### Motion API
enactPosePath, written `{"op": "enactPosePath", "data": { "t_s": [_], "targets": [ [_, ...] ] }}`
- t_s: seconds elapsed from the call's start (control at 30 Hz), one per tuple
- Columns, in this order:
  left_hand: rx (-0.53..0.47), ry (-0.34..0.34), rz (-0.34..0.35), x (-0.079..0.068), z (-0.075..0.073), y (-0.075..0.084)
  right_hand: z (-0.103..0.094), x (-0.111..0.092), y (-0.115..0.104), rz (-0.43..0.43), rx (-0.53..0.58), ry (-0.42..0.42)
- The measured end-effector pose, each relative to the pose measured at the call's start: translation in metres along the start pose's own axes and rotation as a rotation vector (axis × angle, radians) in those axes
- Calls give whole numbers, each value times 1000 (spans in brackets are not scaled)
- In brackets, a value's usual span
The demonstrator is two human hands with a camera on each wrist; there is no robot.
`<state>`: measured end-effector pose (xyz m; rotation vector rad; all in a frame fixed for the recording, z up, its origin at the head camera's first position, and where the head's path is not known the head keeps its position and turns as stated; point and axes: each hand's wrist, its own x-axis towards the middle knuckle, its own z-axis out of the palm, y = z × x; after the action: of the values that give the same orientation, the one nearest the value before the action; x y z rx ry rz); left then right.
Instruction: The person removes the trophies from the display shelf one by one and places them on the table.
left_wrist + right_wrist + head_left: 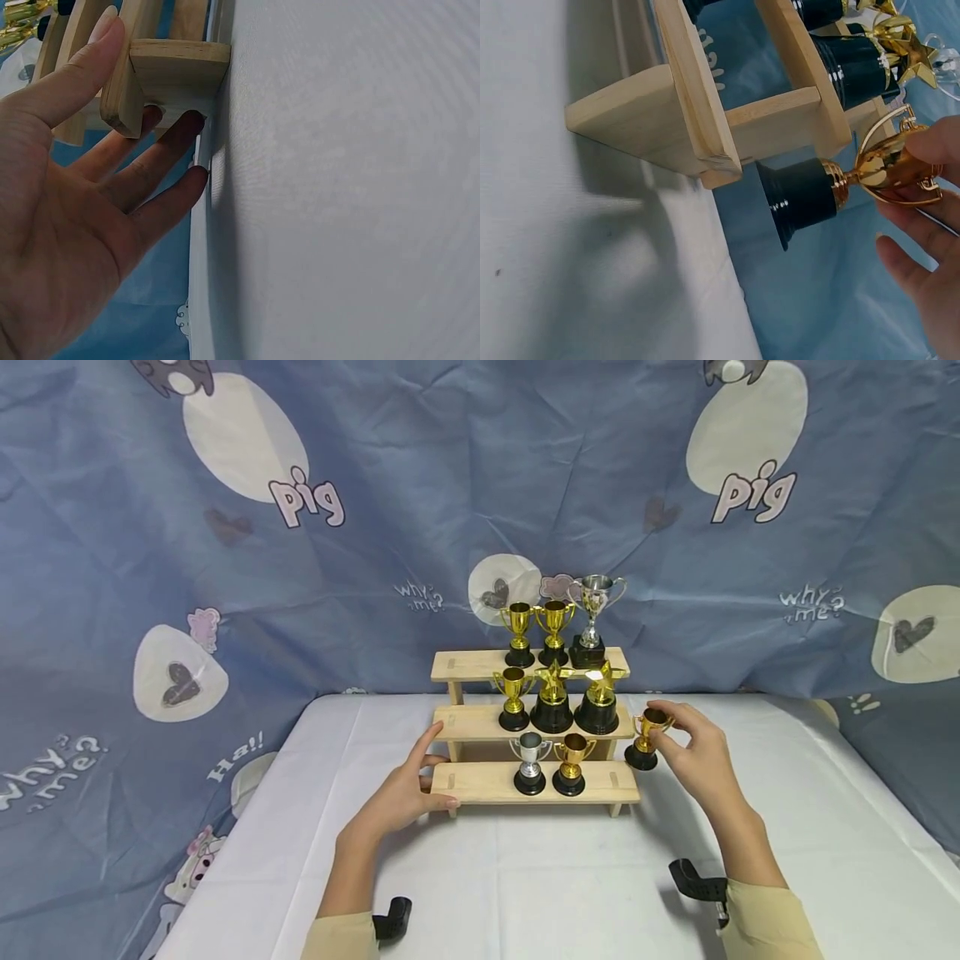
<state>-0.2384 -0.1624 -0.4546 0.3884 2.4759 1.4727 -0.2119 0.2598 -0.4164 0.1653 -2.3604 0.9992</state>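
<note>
A three-step wooden display stand [480, 783] bears several small trophies. At its left end my left hand [401, 797] rests with fingers spread. The thumb overlaps the bottom step's front edge; the other fingers reach beside and under the planks. My right hand [697, 752] pinches a bronze-gold trophy cup [889, 166] by its bowl, just past the stand's right end, its black base downward. On the bottom step stand a silver trophy cup [530, 750] and a bronze-gold trophy cup [571, 756].
The middle step holds a gold cup [513, 689] and two star trophies [553, 697]. Up on the top step are two gold cups [519, 622] and a taller silver cup [595, 597]. White cloth covers the table [525, 877]; a blue printed curtain [420, 485] hangs behind.
</note>
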Motion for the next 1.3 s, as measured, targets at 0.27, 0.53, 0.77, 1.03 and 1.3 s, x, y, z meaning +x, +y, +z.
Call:
{"op": "enactPosePath", "data": {
  "t_s": [0.27,0.53,0.77,1.03,1.3],
  "targets": [
    [-19,3,4,1,2,-1,4,7,9,25,11,23],
    [-9,28,7,-2,1,-2,13,14,17,57,39,-5],
    [-7,-1,27,-3,2,-3,18,19,21,75,24,-20],
    [-11,-15,30,-2,6,-2,19,28,31,90,5,-28],
    [-11,4,13,-2,5,-1,30,39,46,101,5,-73]
  ]
}}
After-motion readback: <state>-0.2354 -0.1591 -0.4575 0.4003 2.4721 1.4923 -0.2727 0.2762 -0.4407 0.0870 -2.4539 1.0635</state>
